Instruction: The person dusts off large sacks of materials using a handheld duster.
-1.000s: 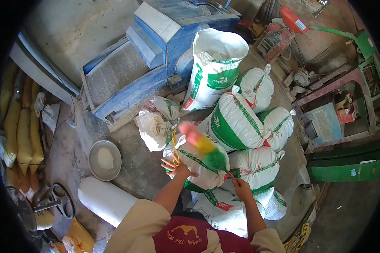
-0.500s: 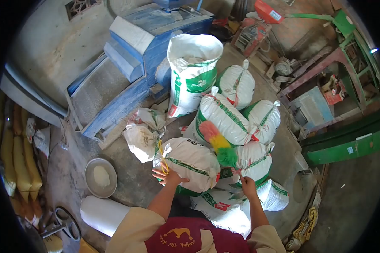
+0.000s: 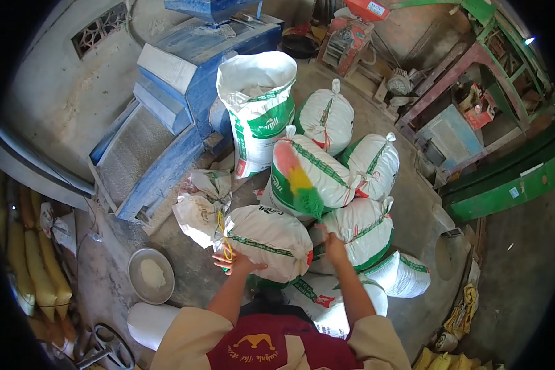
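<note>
My right hand (image 3: 335,248) is closed around the handle of a fluffy duster (image 3: 301,182) banded pink, yellow and green, its head raised against a white-and-green sack (image 3: 327,176). With fingers spread, my left hand (image 3: 242,265) rests on the tied end of a nearer full sack (image 3: 268,231). A yellow tie (image 3: 227,250) hangs beside that hand's fingers. Another tied sack (image 3: 359,228) lies just right of my right hand.
An open-topped sack (image 3: 262,135) stands by a blue machine (image 3: 185,80). A metal bowl (image 3: 139,290) of pale powder sits on the floor at left. A crumpled white bag (image 3: 197,222) lies beside the near sack. Green metal framework (image 3: 499,197) stands at right.
My right hand has moved left and up with the duster, away from the right-hand sack. My left hand stays on the near sack. The whole view has shifted slightly.
</note>
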Tool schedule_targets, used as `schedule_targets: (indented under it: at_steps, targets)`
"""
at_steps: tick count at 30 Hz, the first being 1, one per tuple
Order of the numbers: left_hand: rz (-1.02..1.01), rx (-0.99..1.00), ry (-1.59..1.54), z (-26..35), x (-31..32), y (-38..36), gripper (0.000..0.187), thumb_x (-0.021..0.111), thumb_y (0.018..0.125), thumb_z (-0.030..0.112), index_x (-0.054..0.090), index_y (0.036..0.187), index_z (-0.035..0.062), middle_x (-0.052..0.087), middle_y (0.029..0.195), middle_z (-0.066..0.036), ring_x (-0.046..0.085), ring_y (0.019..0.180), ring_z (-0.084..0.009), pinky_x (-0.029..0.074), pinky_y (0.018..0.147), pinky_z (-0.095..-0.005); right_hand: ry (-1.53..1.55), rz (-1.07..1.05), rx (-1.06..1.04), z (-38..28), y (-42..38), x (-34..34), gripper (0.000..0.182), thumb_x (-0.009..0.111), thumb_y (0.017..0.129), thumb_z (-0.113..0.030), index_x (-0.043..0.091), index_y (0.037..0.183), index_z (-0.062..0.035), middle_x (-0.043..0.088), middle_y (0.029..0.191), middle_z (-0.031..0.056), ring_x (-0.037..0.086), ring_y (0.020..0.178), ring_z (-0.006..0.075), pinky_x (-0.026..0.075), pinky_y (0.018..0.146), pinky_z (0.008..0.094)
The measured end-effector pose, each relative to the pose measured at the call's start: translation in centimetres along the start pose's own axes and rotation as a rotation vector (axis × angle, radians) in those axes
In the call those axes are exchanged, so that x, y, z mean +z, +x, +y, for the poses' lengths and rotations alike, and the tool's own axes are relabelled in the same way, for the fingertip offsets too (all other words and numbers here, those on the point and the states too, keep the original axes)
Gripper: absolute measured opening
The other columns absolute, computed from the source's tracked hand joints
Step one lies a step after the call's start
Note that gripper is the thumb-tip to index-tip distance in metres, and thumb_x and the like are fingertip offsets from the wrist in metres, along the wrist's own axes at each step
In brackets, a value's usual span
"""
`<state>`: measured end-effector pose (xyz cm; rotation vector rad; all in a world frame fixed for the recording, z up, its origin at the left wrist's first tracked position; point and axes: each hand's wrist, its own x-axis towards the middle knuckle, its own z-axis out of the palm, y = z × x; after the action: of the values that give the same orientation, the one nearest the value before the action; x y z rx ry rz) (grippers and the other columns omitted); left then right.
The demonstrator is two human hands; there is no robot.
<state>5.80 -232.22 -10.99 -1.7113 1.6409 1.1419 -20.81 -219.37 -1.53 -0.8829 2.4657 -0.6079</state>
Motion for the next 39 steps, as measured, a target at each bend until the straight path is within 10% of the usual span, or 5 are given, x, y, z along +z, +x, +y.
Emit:
schedule_targets:
  at_steps: [12,20,28,32,39]
  targets:
    - [-0.101,0.051,0.122,1.1,-1.8,-1.1,0.137,0.079,0.046,0.053,-0.010,0.130,-0.0099,-0.013,0.139,-0.024,0.013,0.127,-0.0439,0.030,0.090,-0.0617,-0.015,0.105,-0.081,0.4,2.1,3.7,0.028,0.035,0.088,-0.024,0.050,0.083,0.0001,0.057,0.074,0.0275,0.056,0.071,0.0436,0.042,0.064,0.0519]
    - [-0.014,-0.103,0.139,2.2,-1.6,-1.7,0.147,0.079,0.041,0.056,-0.021,0.128,-0.0067,-0.036,0.129,-0.025,-0.029,0.111,-0.0588,0.021,0.087,-0.0696,0.201,0.403,0.143,4.2,2.3,-0.3,0.030,0.037,0.088,-0.024,0.052,0.084,0.0017,0.056,0.074,0.0275,0.054,0.073,0.0446,0.042,0.063,0.0489]
    - [0.039,0.129,0.314,0.2,0.0,1.4,0.118,0.071,0.049,0.061,0.024,0.126,-0.0157,0.031,0.128,-0.033,0.028,0.124,-0.0383,0.022,0.104,-0.0385,-0.278,-0.136,-0.010,4.5,-5.6,-4.8,0.027,0.039,0.087,-0.028,0.055,0.085,-0.0061,0.058,0.073,0.0224,0.055,0.071,0.0420,0.043,0.062,0.0477]
    - [-0.241,-0.043,0.255,3.6,-3.7,-3.8,0.132,0.069,0.046,0.069,0.005,0.135,-0.0045,-0.034,0.127,-0.031,-0.016,0.118,-0.0592,0.005,0.098,-0.0629,0.010,0.298,0.256,10.7,-7.9,-4.5,0.039,0.038,0.088,-0.038,0.056,0.083,-0.0031,0.057,0.070,0.0224,0.056,0.069,0.0402,0.043,0.061,0.0471]
    - [-0.022,-0.193,0.292,4.0,-2.5,-4.6,0.144,0.072,0.040,0.067,-0.018,0.133,0.0043,-0.033,0.125,-0.036,-0.021,0.118,-0.0560,0.003,0.097,-0.0641,-0.084,0.139,0.467,18.6,-15.9,-5.2,0.037,0.037,0.088,-0.038,0.055,0.086,-0.0054,0.058,0.078,0.0247,0.057,0.077,0.0410,0.044,0.068,0.0490]
